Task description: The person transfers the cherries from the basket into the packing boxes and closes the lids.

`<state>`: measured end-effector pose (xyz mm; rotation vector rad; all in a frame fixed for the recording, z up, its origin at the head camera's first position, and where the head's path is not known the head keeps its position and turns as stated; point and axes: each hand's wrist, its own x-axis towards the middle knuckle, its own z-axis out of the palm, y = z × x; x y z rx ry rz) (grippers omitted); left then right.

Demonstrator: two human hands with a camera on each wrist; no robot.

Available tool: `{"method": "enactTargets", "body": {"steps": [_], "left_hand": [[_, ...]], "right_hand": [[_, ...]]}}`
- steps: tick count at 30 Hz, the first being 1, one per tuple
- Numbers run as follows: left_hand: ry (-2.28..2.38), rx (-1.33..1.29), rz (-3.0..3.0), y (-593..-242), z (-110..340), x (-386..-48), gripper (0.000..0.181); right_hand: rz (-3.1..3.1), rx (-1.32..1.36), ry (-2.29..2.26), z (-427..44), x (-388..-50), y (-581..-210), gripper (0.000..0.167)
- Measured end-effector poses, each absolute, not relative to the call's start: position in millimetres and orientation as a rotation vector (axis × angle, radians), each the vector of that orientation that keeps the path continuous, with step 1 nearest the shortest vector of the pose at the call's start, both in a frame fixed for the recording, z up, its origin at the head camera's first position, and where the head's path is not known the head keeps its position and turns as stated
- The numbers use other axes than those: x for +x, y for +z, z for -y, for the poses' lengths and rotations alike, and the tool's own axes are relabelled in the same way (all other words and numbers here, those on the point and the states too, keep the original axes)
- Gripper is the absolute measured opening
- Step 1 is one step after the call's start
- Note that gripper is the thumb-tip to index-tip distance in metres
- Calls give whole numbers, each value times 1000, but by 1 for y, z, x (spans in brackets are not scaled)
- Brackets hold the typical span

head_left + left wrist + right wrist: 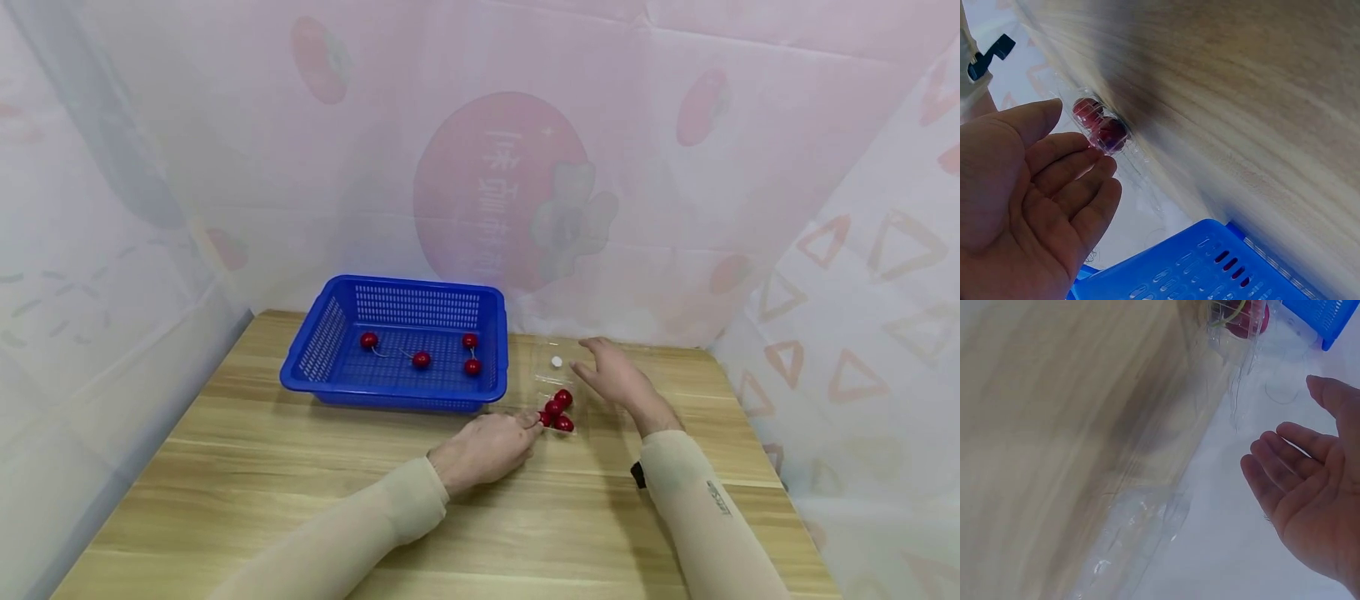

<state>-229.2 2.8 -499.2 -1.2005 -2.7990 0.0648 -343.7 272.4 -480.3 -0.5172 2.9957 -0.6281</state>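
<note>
A clear plastic box (557, 431) with several red cherries (562, 397) in it stands on the table. Its see-through lid (543, 377) is raised at the back and bears a white round sticker (557, 362). My left hand (487, 448) is at the box's front left corner, fingertips touching or very close to it. In the left wrist view the thumb and loosely bent fingers (1072, 187) stand apart beside the box. My right hand (618, 379) hovers right of the lid with fingers spread, holding nothing. Whether it touches the lid is unclear.
A blue perforated basket (412, 400) with several more cherries (422, 359) stands left of the box. Another clear plastic piece (1141, 519) lies on the table in the right wrist view. Printed sheets (360, 167) hang behind and at both sides of the wooden table (285, 483).
</note>
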Motion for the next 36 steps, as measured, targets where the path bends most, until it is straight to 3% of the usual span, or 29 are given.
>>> {"method": "enactTargets", "body": {"steps": [24, 26, 36], "left_hand": [[101, -1185, 2761, -499, -4, -226, 39], [102, -1184, 2758, -500, -4, -226, 38], [85, -1180, 2754, -498, -3, -226, 39]], "right_hand": [[-2806, -340, -610, -261, -385, -479, 67], [-2811, -375, -632, -270, -399, -494, 69], [-2811, -428, -753, -268, -386, -468, 69]]}}
